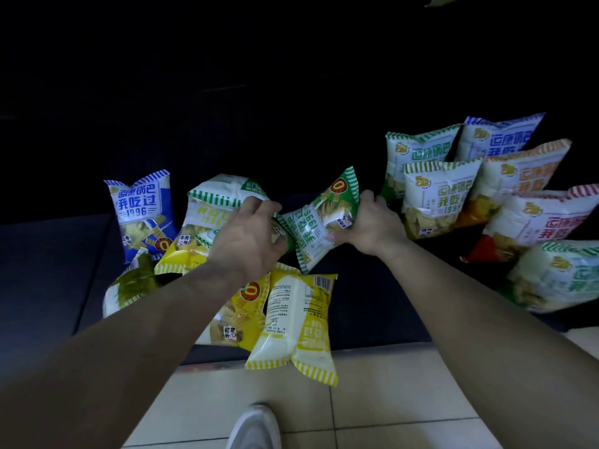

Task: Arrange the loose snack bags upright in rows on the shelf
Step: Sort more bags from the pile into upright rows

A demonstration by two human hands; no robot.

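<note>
While both hands clamp one green bag held sideways between them, the step in hand is judged to be picking up a loose bag. The left hand grips one end and the right hand the other. The next move calls for turning it upright and seating it beside the standing rows at right on the shelf. Loose yellow bags lie just below the hands.
</note>
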